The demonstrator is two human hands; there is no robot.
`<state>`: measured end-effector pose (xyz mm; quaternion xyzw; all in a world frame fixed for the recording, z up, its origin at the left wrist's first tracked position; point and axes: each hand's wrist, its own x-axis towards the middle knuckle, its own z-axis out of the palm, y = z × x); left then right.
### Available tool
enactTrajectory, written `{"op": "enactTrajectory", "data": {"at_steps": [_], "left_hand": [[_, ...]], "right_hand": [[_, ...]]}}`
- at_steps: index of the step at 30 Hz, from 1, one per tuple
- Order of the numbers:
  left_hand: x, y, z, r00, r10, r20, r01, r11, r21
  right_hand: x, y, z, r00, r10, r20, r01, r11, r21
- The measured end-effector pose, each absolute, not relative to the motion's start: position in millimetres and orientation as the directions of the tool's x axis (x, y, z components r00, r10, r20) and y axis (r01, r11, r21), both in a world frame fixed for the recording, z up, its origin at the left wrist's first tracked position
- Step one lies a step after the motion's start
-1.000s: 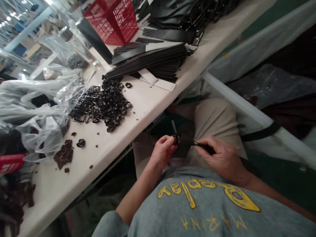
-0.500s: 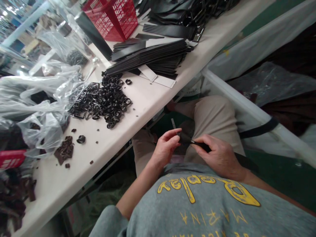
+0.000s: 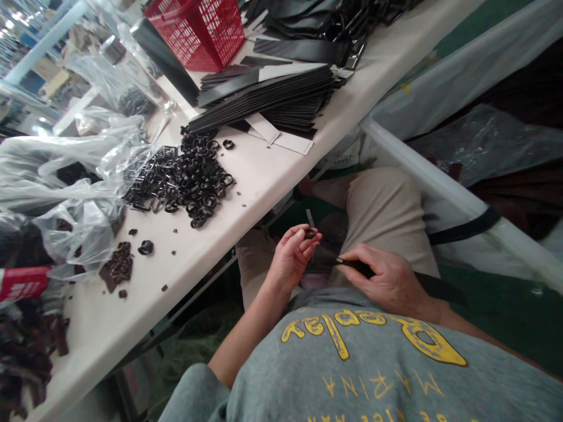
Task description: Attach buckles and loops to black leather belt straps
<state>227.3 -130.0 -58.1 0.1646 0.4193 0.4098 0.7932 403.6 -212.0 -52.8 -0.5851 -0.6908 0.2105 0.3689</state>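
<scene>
Over my lap, my left hand pinches a small black belt loop between thumb and fingers. A narrow pale strip shows just beyond those fingertips; what it belongs to is unclear. My right hand is closed around a black belt strap, and a small shiny metal bit shows at the fingertips. The strap runs back under the right wrist. Its part between my hands is dark and hard to make out. On the table lies a heap of similar black loops.
Black straps lie stacked on the white table, near a red basket. Plastic bags and brown scraps are at the left. A white rail runs along my right side.
My left hand has drawn slightly away from the strap and turned, so the belt loop now shows in its fingers. The right hand keeps its grip on the strap, almost in place.
</scene>
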Motion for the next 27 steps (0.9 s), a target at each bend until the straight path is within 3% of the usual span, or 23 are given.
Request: {"op": "enactTrajectory", "data": {"at_steps": [12, 18, 27], "left_hand": [[233.3, -151.5, -49.5, 0.415, 0.697, -0.585, -0.525, 0.709, 0.472], [235.5, -154.0, -45.8, 0.409, 0.702, -0.583, -0.541, 0.701, 0.465], [235.7, -154.0, -48.6, 0.336, 0.717, -0.611, -0.563, 0.673, 0.481]], "right_hand": [[403.1, -209.5, -56.9, 0.084, 0.962, 0.260, 0.675, 0.136, -0.725], [404.0, -210.1, -59.3, 0.139, 0.953, 0.268, 0.676, 0.107, -0.729], [404.7, -209.7, -62.1, -0.003, 0.973, 0.230, 0.690, 0.169, -0.704]]}}
